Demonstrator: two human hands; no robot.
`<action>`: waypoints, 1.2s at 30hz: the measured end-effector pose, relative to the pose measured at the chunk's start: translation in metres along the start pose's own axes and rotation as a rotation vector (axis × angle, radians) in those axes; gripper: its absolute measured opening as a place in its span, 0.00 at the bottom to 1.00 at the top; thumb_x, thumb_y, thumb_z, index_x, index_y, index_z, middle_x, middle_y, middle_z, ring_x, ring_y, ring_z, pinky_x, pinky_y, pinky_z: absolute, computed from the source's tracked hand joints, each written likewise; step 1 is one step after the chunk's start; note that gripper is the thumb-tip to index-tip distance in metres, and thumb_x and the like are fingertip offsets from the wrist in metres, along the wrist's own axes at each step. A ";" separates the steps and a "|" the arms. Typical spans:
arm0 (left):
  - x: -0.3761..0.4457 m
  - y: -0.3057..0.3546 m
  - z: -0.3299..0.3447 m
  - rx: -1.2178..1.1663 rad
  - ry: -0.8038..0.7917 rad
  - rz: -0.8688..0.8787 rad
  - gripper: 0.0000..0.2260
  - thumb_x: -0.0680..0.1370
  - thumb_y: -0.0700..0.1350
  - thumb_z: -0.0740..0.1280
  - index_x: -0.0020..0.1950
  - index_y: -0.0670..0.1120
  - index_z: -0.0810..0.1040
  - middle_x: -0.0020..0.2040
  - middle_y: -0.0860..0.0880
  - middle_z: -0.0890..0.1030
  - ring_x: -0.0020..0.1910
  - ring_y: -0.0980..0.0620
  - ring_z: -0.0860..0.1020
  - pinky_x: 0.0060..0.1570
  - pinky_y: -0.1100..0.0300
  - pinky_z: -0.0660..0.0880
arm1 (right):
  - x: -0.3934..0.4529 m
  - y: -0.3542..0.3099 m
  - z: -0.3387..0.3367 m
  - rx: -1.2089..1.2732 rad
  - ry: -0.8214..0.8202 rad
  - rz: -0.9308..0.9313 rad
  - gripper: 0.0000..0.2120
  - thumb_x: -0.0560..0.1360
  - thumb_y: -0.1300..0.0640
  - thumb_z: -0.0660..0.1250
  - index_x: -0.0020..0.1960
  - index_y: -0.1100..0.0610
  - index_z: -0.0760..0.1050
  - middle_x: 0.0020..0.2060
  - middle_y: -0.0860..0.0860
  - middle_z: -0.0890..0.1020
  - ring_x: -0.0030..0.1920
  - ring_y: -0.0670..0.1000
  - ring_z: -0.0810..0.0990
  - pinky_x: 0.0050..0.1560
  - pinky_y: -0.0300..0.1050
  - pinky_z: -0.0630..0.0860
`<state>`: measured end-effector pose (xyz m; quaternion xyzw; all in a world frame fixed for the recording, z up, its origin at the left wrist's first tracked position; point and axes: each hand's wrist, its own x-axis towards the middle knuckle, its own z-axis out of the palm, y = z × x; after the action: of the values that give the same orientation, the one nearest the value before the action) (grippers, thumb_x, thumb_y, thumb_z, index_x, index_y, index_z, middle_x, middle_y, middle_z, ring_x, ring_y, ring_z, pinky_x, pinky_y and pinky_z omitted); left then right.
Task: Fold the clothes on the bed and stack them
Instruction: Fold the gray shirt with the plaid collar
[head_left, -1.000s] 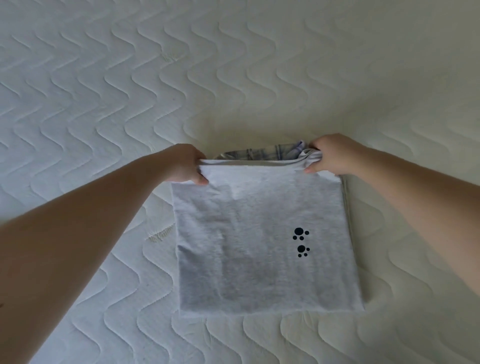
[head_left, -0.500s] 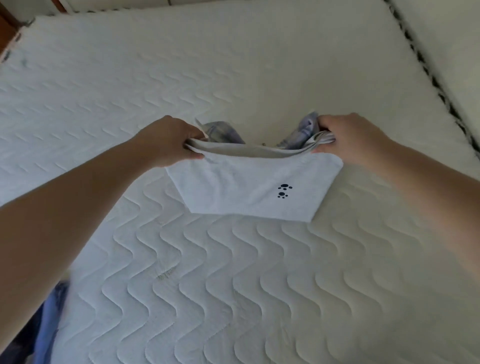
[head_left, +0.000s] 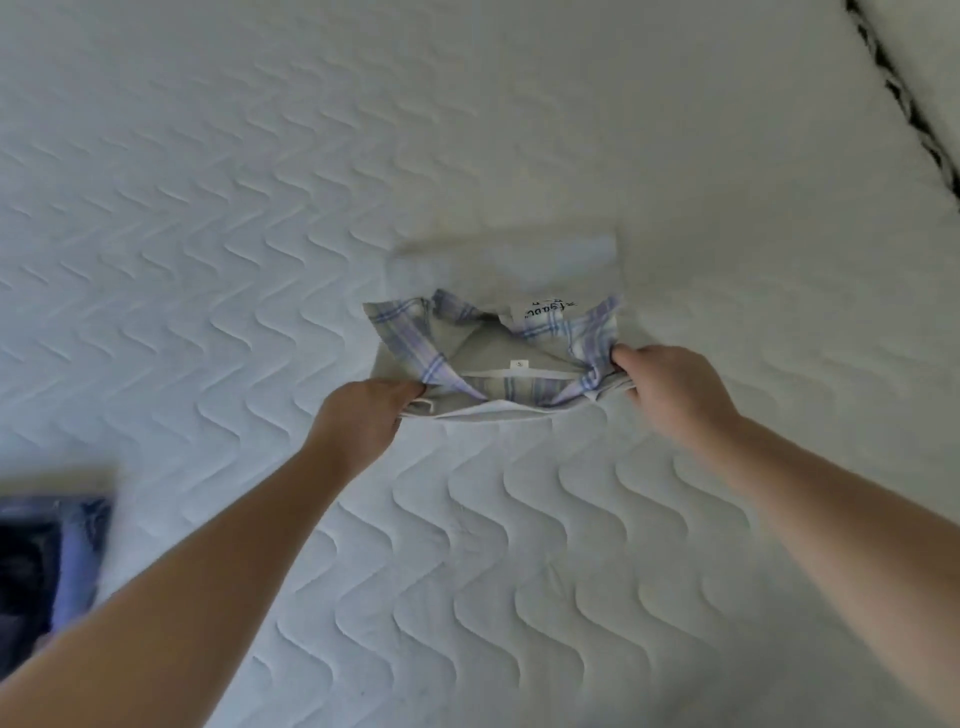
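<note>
White quilted mattress (head_left: 260, 208) with a wavy stitched pattern fills nearly the whole view, and its right edge runs diagonally across the upper right corner, marked by a dark seam (head_left: 904, 98). Toward the middle of the mattress, somewhat nearer that right edge than the left, a folded bundle of clothes (head_left: 493, 353) is held between both hands. A plaid shirt (head_left: 415, 338) in pale blue and lilac checks shows its collar, and a light grey garment (head_left: 488, 410) is seen only as a thin near edge below it. A small white label (head_left: 519, 365) sits inside the neckline, and a second white tag (head_left: 545, 310) with dark lettering, too blurred to read, lies at the far side of the collar.

The left hand (head_left: 358, 421) grips the left end of the bundle, fingers curled round the fabric edge with the thumb on top. The right hand (head_left: 670, 389) grips the right end in like manner, its fingers closed over the gathered plaid and grey cloth. Whether the bundle rests on the mattress or hangs just above it cannot be told. Beyond the bundle, a faint pale rectangular shape (head_left: 519, 254) lies on the mattress, too blurred to identify.

At the lower left edge of the mattress a dark blue cloth item (head_left: 47, 561) shows, well apart from the hands and blurred.
</note>
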<state>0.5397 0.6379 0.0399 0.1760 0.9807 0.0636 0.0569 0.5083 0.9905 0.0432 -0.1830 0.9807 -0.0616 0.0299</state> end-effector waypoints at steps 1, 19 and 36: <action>-0.017 0.008 0.020 -0.009 -0.013 0.002 0.21 0.62 0.31 0.75 0.53 0.45 0.84 0.42 0.44 0.85 0.31 0.40 0.82 0.27 0.52 0.78 | -0.018 -0.003 0.017 0.025 -0.033 0.008 0.16 0.64 0.65 0.73 0.51 0.61 0.79 0.33 0.61 0.80 0.32 0.63 0.80 0.29 0.49 0.72; -0.162 0.078 0.128 0.032 -0.168 -0.082 0.24 0.74 0.43 0.68 0.70 0.39 0.74 0.70 0.40 0.74 0.71 0.40 0.70 0.70 0.42 0.67 | -0.184 -0.037 0.121 0.105 -0.212 0.036 0.23 0.61 0.66 0.75 0.55 0.66 0.77 0.57 0.63 0.80 0.62 0.64 0.77 0.65 0.58 0.73; -0.080 0.117 0.109 -1.146 0.077 -1.219 0.41 0.72 0.39 0.73 0.79 0.53 0.55 0.71 0.48 0.69 0.65 0.47 0.73 0.48 0.59 0.75 | -0.120 -0.061 0.087 1.131 -0.051 0.799 0.02 0.77 0.60 0.66 0.45 0.56 0.77 0.36 0.52 0.79 0.30 0.38 0.75 0.30 0.31 0.69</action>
<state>0.6679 0.7298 -0.0435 -0.4434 0.7214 0.5162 0.1285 0.6487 0.9685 -0.0305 0.2345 0.7892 -0.5434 0.1640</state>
